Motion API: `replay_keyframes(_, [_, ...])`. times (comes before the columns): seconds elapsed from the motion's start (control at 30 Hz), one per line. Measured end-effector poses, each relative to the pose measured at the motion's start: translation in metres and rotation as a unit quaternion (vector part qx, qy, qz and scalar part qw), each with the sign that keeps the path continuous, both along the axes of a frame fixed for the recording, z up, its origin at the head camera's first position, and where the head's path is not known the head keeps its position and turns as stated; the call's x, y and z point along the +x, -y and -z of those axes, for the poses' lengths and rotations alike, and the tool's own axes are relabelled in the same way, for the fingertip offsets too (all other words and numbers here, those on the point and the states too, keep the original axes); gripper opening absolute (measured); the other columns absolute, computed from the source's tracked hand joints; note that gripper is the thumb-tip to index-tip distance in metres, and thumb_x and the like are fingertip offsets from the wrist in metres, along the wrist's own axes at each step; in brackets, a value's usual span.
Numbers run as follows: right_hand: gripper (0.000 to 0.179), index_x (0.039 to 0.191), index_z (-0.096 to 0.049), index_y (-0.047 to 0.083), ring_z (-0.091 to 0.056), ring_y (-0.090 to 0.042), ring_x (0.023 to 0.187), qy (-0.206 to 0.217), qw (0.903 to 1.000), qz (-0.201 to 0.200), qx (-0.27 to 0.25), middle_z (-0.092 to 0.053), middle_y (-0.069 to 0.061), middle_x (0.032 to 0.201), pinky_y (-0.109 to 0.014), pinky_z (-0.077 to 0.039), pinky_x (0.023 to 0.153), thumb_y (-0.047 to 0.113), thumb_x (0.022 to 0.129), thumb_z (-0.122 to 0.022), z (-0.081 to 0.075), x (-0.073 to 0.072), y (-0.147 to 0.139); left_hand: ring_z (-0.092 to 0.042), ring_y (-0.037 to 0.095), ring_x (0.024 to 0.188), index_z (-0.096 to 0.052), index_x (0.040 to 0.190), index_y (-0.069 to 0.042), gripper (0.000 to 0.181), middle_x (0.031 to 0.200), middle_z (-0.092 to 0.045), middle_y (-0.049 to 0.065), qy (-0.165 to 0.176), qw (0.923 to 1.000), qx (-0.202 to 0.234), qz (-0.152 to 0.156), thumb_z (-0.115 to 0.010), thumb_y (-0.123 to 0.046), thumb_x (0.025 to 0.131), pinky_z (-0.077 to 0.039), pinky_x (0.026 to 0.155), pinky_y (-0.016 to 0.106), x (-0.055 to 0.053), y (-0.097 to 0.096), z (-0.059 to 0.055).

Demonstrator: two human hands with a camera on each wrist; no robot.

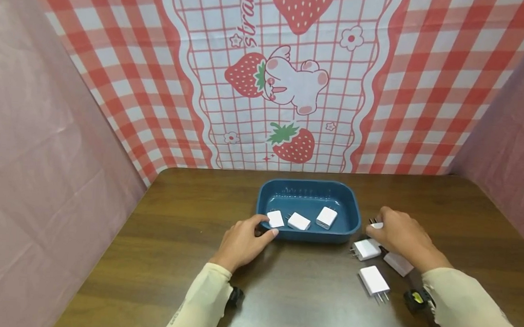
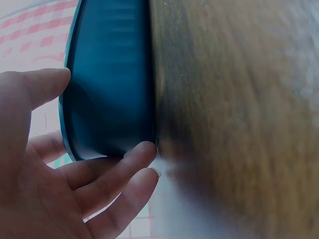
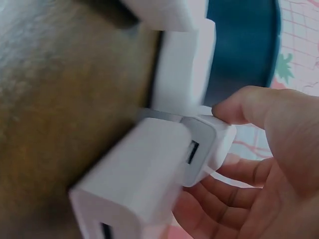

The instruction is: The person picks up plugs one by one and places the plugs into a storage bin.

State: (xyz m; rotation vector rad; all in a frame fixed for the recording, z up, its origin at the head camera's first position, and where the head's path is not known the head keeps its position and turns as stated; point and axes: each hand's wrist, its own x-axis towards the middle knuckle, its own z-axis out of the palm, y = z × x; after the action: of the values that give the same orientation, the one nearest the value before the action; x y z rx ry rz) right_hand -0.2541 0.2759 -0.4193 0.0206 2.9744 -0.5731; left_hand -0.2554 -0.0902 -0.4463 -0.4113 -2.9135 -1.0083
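Note:
My left hand [image 1: 243,240] grips the near left corner of a blue tray [image 1: 302,236]. In the left wrist view its thumb touches the rim and the other fingers lie along the tray's outer side [image 2: 112,74]. Three white charger plugs lie inside: one at left [image 1: 275,219], one in the middle [image 1: 299,221], one at right [image 1: 327,218]. My right hand [image 1: 401,235] pinches another white charger plug [image 3: 222,144] between thumb and fingers, right of the tray. Its USB port faces the wrist camera; its prongs point up and left in the head view.
Beside and below my right hand, three more charger plugs lie on the brown table [image 1: 161,256]: one near the tray [image 1: 367,249], one nearer me [image 1: 374,280], one partly behind the hand [image 1: 398,263]. A red-checked strawberry cloth [image 1: 138,80] hangs behind the table.

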Motion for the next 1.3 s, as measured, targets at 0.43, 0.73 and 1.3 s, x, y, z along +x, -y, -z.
replay_keyframes(0.43, [0.060,0.122,-0.053,-0.006,-0.060,-0.029,0.075,-0.040,0.9990,-0.014,0.014,-0.063,-0.028,0.107,-0.043,-0.051,0.057,0.040,0.089,-0.072,-0.023,-0.001,0.007,-0.065,0.018,0.101,-0.065,0.130,-0.021,0.053,0.116,-0.071,0.001,0.000,1.0000,-0.001,-0.001,-0.062,-0.058,0.092,-0.051,0.087,0.048,-0.001,0.001,0.001])
replay_keyframes(0.73, [0.056,0.119,-0.052,-0.004,-0.058,-0.029,0.073,-0.087,0.9960,-0.011,0.019,-0.063,-0.023,0.097,-0.039,-0.048,0.053,0.038,0.090,-0.073,-0.043,0.001,0.014,-0.065,0.016,0.099,-0.066,0.128,-0.022,0.050,0.113,-0.071,-0.001,-0.006,0.9999,-0.010,0.003,-0.063,-0.057,0.092,-0.051,0.087,0.046,-0.002,0.003,0.001])
replay_keyframes(1.3, [0.049,0.116,-0.058,0.002,-0.060,-0.026,0.072,-0.144,0.9879,-0.053,0.025,-0.068,-0.017,0.098,-0.043,-0.052,0.057,0.039,0.089,-0.073,-0.071,-0.005,0.052,-0.063,0.014,0.094,-0.066,0.126,-0.023,0.049,0.111,-0.071,-0.002,0.000,0.9999,-0.012,0.001,-0.064,-0.057,0.092,-0.051,0.085,0.045,-0.002,0.003,0.001])
